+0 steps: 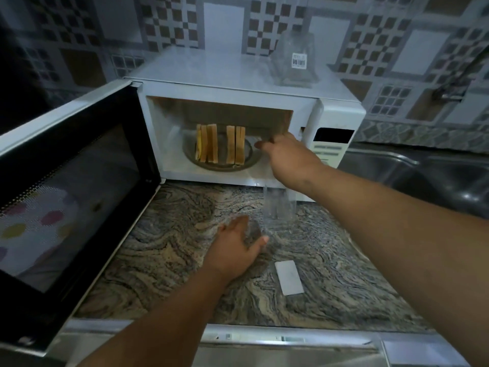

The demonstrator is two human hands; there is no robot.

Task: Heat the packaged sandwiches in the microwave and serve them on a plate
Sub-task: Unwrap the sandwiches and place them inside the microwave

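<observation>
Sandwiches (219,144) stand upright in the open microwave (238,83); the right hand (288,154) pinches their clear wrapping, while the left hand (238,245) holds a clear package (277,207) on the counter (172,247).

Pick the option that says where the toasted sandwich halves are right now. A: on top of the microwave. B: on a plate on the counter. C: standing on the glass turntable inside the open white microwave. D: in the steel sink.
C: the toasted sandwich halves stand on edge on the glass turntable inside the open white microwave.
</observation>
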